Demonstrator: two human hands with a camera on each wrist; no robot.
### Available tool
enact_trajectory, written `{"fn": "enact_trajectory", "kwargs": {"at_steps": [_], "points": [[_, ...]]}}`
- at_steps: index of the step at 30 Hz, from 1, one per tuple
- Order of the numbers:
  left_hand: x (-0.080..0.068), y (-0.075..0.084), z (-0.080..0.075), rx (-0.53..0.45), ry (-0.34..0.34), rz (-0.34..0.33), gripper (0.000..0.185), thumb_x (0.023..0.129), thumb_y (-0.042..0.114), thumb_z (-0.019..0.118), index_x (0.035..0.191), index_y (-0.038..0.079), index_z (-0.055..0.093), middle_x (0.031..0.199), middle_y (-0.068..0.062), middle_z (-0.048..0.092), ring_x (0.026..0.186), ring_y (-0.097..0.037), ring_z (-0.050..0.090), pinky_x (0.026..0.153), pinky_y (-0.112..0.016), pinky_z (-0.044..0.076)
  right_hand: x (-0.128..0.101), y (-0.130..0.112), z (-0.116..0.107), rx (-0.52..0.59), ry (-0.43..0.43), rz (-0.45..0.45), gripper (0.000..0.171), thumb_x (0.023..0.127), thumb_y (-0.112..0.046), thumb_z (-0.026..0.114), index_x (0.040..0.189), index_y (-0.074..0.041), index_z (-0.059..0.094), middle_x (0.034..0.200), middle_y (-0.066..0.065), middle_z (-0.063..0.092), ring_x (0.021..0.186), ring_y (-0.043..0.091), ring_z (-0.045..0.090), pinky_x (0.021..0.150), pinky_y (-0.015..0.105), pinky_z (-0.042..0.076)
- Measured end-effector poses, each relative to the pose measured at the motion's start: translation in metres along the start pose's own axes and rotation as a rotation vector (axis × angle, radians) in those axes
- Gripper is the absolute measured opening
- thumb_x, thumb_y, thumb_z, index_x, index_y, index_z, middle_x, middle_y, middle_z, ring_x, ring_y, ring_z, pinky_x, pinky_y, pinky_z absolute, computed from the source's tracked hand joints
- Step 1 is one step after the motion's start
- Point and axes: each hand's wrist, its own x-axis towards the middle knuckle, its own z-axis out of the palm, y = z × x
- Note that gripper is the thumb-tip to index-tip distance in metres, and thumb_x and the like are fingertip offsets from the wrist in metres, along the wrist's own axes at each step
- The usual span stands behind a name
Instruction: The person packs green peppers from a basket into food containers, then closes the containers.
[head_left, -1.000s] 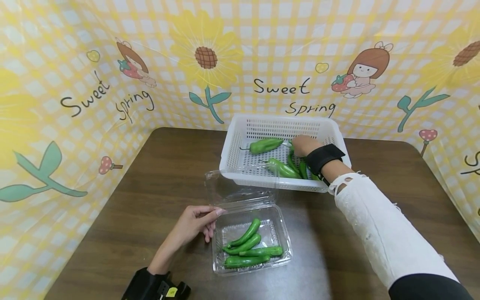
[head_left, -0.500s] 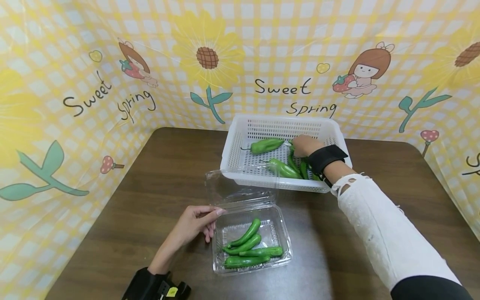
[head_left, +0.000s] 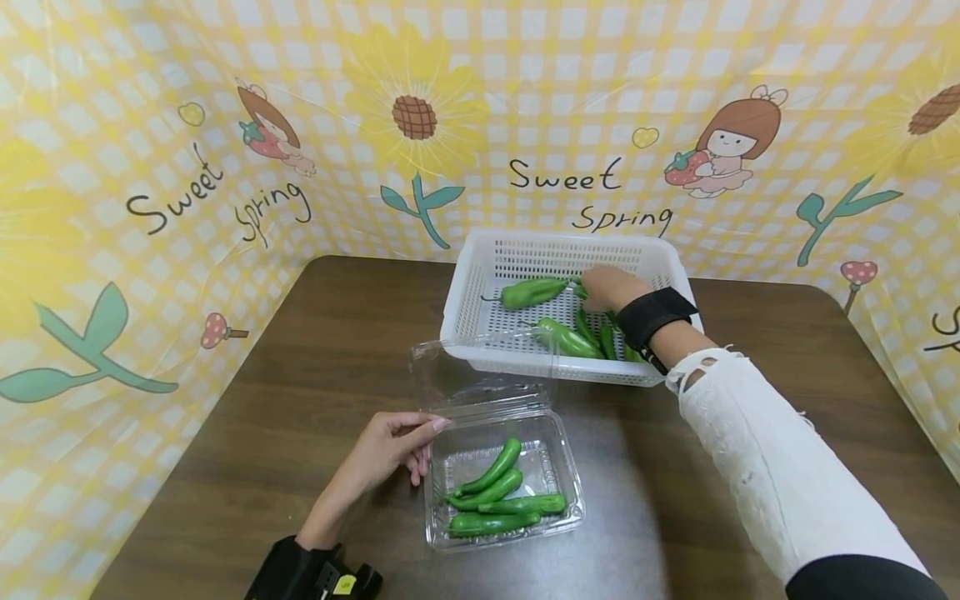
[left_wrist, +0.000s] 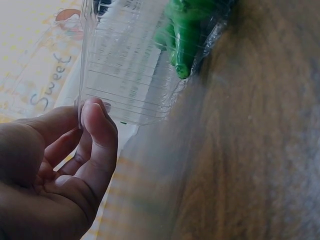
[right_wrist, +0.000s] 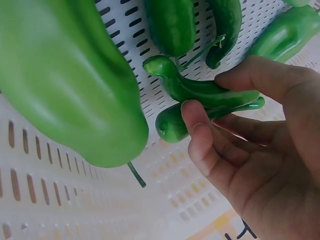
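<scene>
Head view: a clear plastic clamshell box [head_left: 551,462] stands on the brown desk [head_left: 337,333], its lid [head_left: 480,379] raised on the far side. In the box lie four short green peppers [head_left: 493,523]; the upper two slant from lower left to upper right, the lower two run nearly crosswise. The left hand [head_left: 393,446] holds the box's left edge by the hinge. Behind stands a white perforated basket [head_left: 456,304]. In it, a broad light-green pepper [head_left: 532,292] lies crosswise, stem to the left; a second broad pepper [head_left: 570,340] slants, stem toward the upper left. The right hand [head_left: 611,290] reaches into the basket, its fingertips mostly hidden.

Left wrist view: thumb and finger pinch the thin rim of the box; green peppers show through the clear wall.

Right wrist view: the right hand's fingers grasp two slim peppers together in the basket. The curved upper pepper [right_wrist: 195,90] runs from upper left to right; the lower pepper [right_wrist: 172,122] lies beneath it, rounded end left, narrow end right among the fingers. A large pale pepper [right_wrist: 75,85] fills the left side, its stem pointing down and right. Two dark-green peppers [right_wrist: 172,25] lie above the held pair, their long axes roughly upright.
</scene>
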Motion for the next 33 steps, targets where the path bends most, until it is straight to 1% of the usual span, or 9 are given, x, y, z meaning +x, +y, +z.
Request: {"fn": "enact_trajectory", "kwargs": {"at_steps": [8, 15, 19, 22, 29, 33], "points": [[0.001, 0.000, 0.001, -0.002, 0.003, -0.006, 0.034, 0.101, 0.020, 0.059, 0.124, -0.004, 0.066, 0.067, -0.007, 0.060, 0.050, -0.011, 0.061, 0.047, -0.039, 0.059, -0.002, -0.003, -0.005, -0.026, -0.008, -0.029, 0.017, 0.093, -0.011, 0.062, 0.106, -0.001, 0.063, 0.104, 0.016, 0.065, 0.086, 0.027, 0.056, 0.078, 0.038, 0.048], [0.001, 0.001, 0.001, -0.007, 0.008, -0.005, 0.034, 0.101, 0.020, 0.059, 0.123, -0.004, 0.066, 0.067, -0.007, 0.060, 0.050, -0.011, 0.061, 0.046, -0.037, 0.059, -0.010, -0.008, -0.013, -0.066, -0.023, -0.041, 0.018, 0.094, -0.016, 0.064, 0.106, -0.002, 0.062, 0.100, 0.014, 0.065, 0.084, 0.026, 0.058, 0.076, 0.037, 0.048], [0.002, 0.001, 0.001, -0.007, 0.007, -0.011, 0.034, 0.101, 0.021, 0.059, 0.124, -0.004, 0.066, 0.067, -0.007, 0.061, 0.050, -0.011, 0.061, 0.047, -0.037, 0.059, -0.015, -0.010, -0.015, -0.083, -0.041, -0.041, 0.018, 0.095, -0.017, 0.063, 0.106, -0.002, 0.062, 0.094, 0.012, 0.064, 0.080, 0.025, 0.057, 0.072, 0.035, 0.046], [0.002, 0.002, 0.002, -0.008, 0.010, -0.015, 0.034, 0.101, 0.021, 0.060, 0.124, -0.003, 0.066, 0.068, -0.007, 0.060, 0.050, -0.012, 0.060, 0.046, -0.037, 0.059, -0.020, -0.010, -0.017, -0.082, -0.038, -0.044, 0.018, 0.094, -0.017, 0.064, 0.105, -0.002, 0.062, 0.092, 0.012, 0.064, 0.079, 0.024, 0.057, 0.070, 0.035, 0.046], [0.002, 0.003, 0.002, 0.001, 0.011, -0.019, 0.035, 0.100, 0.022, 0.060, 0.123, -0.003, 0.066, 0.067, -0.008, 0.061, 0.050, -0.012, 0.060, 0.047, -0.038, 0.059, -0.029, -0.009, -0.021, -0.050, -0.024, -0.062, 0.025, 0.093, -0.019, 0.067, 0.110, -0.001, 0.062, 0.095, 0.012, 0.064, 0.080, 0.024, 0.057, 0.070, 0.035, 0.046], [0.002, 0.002, 0.002, 0.014, 0.014, -0.012, 0.034, 0.100, 0.023, 0.060, 0.123, -0.003, 0.067, 0.067, -0.008, 0.060, 0.050, -0.012, 0.060, 0.047, -0.040, 0.059, -0.035, -0.009, -0.024, -0.044, -0.004, -0.079, 0.026, 0.091, -0.020, 0.069, 0.108, 0.000, 0.062, 0.091, 0.011, 0.063, 0.077, 0.024, 0.056, 0.068, 0.033, 0.045]]}}
